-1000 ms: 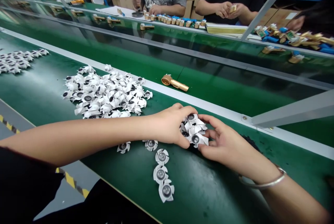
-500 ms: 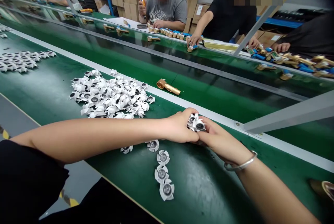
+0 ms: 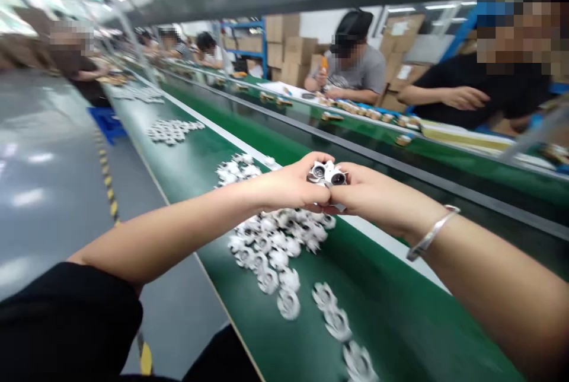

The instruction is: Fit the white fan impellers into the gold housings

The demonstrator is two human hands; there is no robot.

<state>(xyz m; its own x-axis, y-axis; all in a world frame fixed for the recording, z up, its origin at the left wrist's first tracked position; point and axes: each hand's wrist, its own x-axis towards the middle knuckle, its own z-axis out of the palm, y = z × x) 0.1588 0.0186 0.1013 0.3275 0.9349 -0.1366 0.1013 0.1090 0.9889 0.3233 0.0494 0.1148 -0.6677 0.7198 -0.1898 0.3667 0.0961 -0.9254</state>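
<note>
Between my two hands, above the pile, is a small bunch of white fan blades [image 3: 328, 173] with dark round hubs. My left hand [image 3: 296, 185] is closed around the bunch from the left, and my right hand [image 3: 362, 187] grips it from the right; their fingertips meet. Fingers hide the lower part of the bunch. Under my forearm and hands, a heap of loose white fan blades [image 3: 280, 236] lies on the green bench, partly covered by my arm. Nearer to me, several fan blades [image 3: 338, 322] form a short line, blurred.
Farther left along the green bench [image 3: 186, 162] lies a flat batch of white fan blades [image 3: 171, 131]. A white strip borders the conveyor [image 3: 373, 156]. Across it, co-workers sit by a row of gold fan bodies [image 3: 373, 114]. A blue stool [image 3: 106, 124] stands on the floor at left.
The view has swung left and up, bringing in the floor and ceiling lights. Both hands still hold the bunch, now over the heap. The gold fan body on the conveyor is no longer visible.
</note>
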